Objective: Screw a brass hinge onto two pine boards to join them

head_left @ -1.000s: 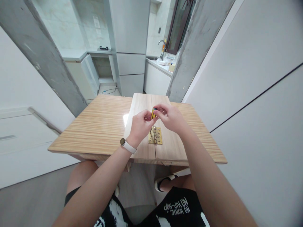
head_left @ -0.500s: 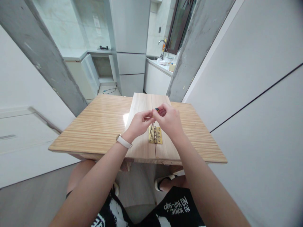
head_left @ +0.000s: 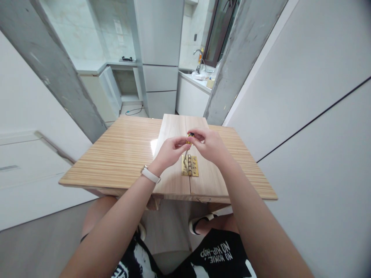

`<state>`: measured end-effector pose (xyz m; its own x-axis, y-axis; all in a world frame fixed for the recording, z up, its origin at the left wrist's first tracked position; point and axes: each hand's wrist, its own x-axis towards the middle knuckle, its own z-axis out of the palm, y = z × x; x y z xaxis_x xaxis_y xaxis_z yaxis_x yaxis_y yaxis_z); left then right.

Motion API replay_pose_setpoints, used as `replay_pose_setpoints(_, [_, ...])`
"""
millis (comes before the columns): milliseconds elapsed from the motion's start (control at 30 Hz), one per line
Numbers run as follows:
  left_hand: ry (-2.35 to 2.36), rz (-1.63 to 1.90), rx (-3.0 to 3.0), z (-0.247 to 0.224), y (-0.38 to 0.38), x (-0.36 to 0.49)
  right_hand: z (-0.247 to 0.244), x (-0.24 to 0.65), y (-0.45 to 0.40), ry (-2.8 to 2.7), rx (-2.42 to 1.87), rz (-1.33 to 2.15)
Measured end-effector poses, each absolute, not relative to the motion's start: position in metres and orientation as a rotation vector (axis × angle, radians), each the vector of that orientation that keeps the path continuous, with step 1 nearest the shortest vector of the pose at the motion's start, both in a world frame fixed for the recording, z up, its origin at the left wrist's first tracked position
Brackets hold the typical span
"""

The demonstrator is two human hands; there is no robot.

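Observation:
A brass hinge [head_left: 193,166] lies unfolded across the seam between two pale wooden boards [head_left: 174,179]. Above it is a small screwdriver [head_left: 189,139] with a yellow and black handle, its thin shaft slanting down to the hinge's left leaf. My right hand [head_left: 207,143] pinches the top of the handle between thumb and fingers. Lower on the handle, the fingers of my left hand [head_left: 173,150] close on it from the left. Where the tip meets the hinge is too small to make out.
The boards rest on a striped wooden table [head_left: 124,150]. Beyond it stand a fridge [head_left: 159,46], a counter with a sink and faucet [head_left: 198,60], and a low cabinet [head_left: 111,87] with its door ajar. White panels flank both sides.
My right hand has turned about the screwdriver handle, its wrist swinging outward to the right, so more of the yellow handle shows. My left hand and the hinge are nearly unmoved.

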<state>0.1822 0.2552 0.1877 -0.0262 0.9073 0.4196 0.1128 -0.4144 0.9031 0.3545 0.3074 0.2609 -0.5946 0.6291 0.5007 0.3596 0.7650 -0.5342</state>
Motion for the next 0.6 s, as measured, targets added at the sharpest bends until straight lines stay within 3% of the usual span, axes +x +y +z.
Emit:
replay_pose_setpoints(300, [1.472, 1.698, 1.638, 0.191, 0.241, 0.193, 0.264, 0.341, 0.296, -2.241, -0.878, 0.374])
replay_pose_setpoints(600, [1.541, 1.704, 1.723, 0.193, 0.238, 0.202, 0.259, 0.337, 0.291, -2.141, -0.927, 0.398])
